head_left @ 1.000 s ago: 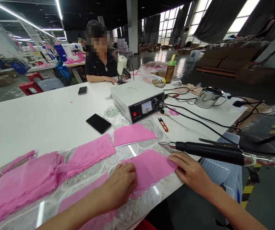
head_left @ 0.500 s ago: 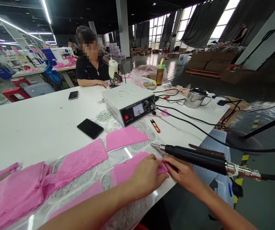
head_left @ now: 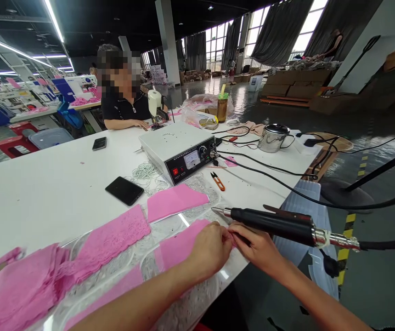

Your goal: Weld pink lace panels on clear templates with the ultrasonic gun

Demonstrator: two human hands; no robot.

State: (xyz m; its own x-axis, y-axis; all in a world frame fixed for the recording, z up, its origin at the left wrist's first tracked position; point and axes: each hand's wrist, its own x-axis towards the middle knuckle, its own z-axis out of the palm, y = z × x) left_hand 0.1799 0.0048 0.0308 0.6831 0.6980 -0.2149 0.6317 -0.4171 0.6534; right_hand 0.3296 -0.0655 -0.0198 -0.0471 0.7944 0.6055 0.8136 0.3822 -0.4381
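Note:
A pink fabric piece [head_left: 178, 246] lies at the table's near edge. My left hand [head_left: 211, 248] is closed on its right end, and my right hand [head_left: 254, 241] pinches the same end just beside it. Just above my hands is a black pen-like tool [head_left: 273, 221] with a metal tip pointing left. Another pink piece [head_left: 177, 201] lies beyond my left hand. Lace-edged pink fabric [head_left: 115, 241] and a stack of pink pieces [head_left: 14, 287] are at the left. My fingertips hide part of the held fabric.
A control box [head_left: 180, 149] with cables stands mid-table. Orange snips [head_left: 218, 181], a black phone [head_left: 124, 190], a glass pot [head_left: 275, 138] and a bottle [head_left: 222, 108] are around it. A person [head_left: 125, 105] sits across the white table [head_left: 46, 184].
The view has shifted slightly, so the scene sits a little further left. My left fingers have curled more tightly at the fabric's end, and less of that end shows between my hands.

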